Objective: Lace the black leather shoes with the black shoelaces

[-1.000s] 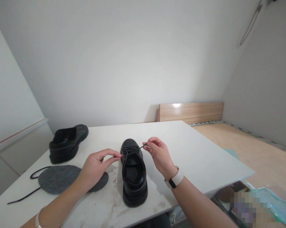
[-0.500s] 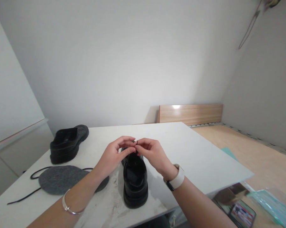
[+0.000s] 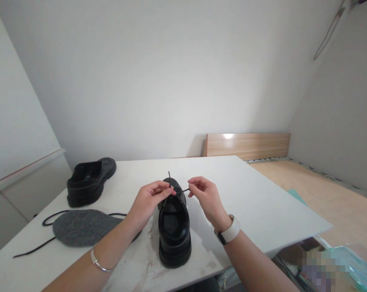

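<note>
A black shoe (image 3: 175, 239) stands on the white table with its heel toward me and its toe pointing away. My left hand (image 3: 154, 198) is at the left of the laces, thumb and fingers pinched on a black shoelace (image 3: 169, 178) whose end sticks up above the fingertips. To the right of the shoe, my right hand (image 3: 204, 196) pinches another stretch of the lace, drawn taut from the eyelets. Beneath my left forearm lies a grey insole (image 3: 83, 228), partly covered, with a loose black lace (image 3: 34, 249) under it.
A second black shoe (image 3: 86, 182) sits at the table's far left. The white table (image 3: 247, 194) carries dirt smudges near its front edge. At right are a wooden board (image 3: 247, 146), a light wooden surface (image 3: 317, 182) and a teal plastic packet (image 3: 350, 259) lower down.
My hands have moved apart from above the shoe's tongue, the right one going right with a lace stretch. The lace end now shows upright by my left fingers. The view has shifted slightly.
</note>
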Demonstrator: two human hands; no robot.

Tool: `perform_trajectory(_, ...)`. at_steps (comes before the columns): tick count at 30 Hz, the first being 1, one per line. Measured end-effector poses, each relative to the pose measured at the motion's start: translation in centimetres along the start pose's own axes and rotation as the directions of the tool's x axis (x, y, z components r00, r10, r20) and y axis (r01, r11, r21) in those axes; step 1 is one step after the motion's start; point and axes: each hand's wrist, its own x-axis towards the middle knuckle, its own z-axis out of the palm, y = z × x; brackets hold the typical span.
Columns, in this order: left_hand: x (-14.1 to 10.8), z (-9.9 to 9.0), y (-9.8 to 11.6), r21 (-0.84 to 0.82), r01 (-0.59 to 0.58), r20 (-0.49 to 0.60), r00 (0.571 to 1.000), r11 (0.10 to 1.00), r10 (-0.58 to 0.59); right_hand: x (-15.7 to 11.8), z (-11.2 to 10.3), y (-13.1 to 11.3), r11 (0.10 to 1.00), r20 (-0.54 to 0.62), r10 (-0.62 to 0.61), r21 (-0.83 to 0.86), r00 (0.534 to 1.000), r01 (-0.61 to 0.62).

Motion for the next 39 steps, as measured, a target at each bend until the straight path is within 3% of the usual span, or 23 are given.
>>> perform_trajectory(2, 0.1, 0.2, 0.3, 0.061, -0.009, 0.004, 1.0, 0.998, 0.009, -0.7, 0.2, -0.2, 0.998, -0.021, -0.068, -0.011, 0.997, 0.068)
perform_trajectory(4, 0.1, 0.5, 0.6, 0.16, -0.053, 0.03, 0.998, 0.986, 0.049, -1.5, 0.8, -1.1, 0.967, 0.002, -0.245, -0.073, 0.969, 0.245)
perform_trajectory(6, 0.0, 0.5, 0.9, 0.294, -0.141, 0.062, 0.99, 0.945, 0.128, -2.2, 1.6, -2.3, 0.879, 0.091, -0.443, -0.151, 0.892, 0.452)
perform_trajectory(9, -0.2, 0.4, 0.9, 0.412, -0.249, 0.098, 0.968, 0.877, 0.23, -2.4, 2.8, -3.5, 0.792, 0.195, -0.556, -0.168, 0.808, 0.586)
perform_trajectory(11, -0.3, 0.1, 0.7, 0.414, -0.266, 0.101, 0.964, 0.871, 0.247, -2.2, 3.3, -3.6, 0.795, 0.203, -0.553, -0.158, 0.808, 0.585)
perform_trajectory(14, -0.2, -0.2, 0.4, 0.371, -0.249, 0.07, 0.968, 0.895, 0.24, -1.9, 3.3, -3.0, 0.825, 0.219, -0.485, -0.207, 0.847, 0.526)
perform_trajectory(18, -0.1, -0.3, 0.3, 0.334, -0.2, 0.045, 0.979, 0.921, 0.197, -1.9, 2.4, -2.1, 0.847, 0.243, -0.342, -0.338, 0.908, 0.41)
perform_trajectory(21, -0.3, -0.2, 0.3, 0.352, -0.194, 0.034, 0.98, 0.915, 0.195, -2.0, 1.7, -2.3, 0.822, 0.254, -0.291, -0.427, 0.922, 0.377)
perform_trajectory(26, -0.4, 0.0, 0.6, 0.373, -0.209, 0.028, 0.976, 0.904, 0.214, -2.5, 1.5, -3.5, 0.694, 0.333, -0.324, -0.552, 0.885, 0.462)
perform_trajectory(32, -0.6, -0.2, 1.4, 0.317, -0.109, 0.069, 0.993, 0.942, 0.091, -3.3, 1.2, -3.0, 0.582, 0.492, -0.416, -0.502, 0.764, 0.64)
perform_trajectory(35, -0.6, -0.2, 1.4, 0.369, -0.138, 0.082, 0.99, 0.919, 0.115, -3.2, 0.8, -2.5, 0.604, 0.491, -0.391, -0.501, 0.778, 0.62)
perform_trajectory(39, -0.9, 0.0, 1.0, 0.509, -0.304, 0.118, 0.951, 0.805, 0.285, -2.8, 0.7, -2.4, 0.743, 0.399, -0.359, -0.424, 0.844, 0.517)
